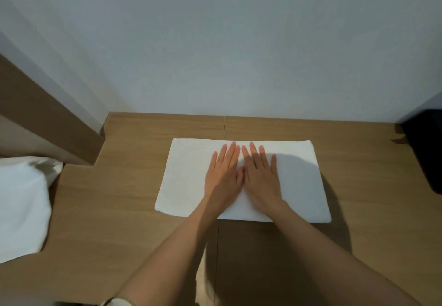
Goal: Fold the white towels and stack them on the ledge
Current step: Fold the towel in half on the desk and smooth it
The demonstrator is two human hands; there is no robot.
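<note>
Folded towel (189,181) is lying flat mid-ledge (119,210), long axis running L–R along wall (239,54). Left hand (223,176) & right hand (262,179) are pressing it, fingers straight, side by side.

Plain pale wall (239,42) behind, meeting a wood-grain surface (119,210) seamed down the middle. Brown wooden panel (47,119) slanting at left. Dark object (425,150) at right edge. Soft light, shadows falling rightward.
</note>
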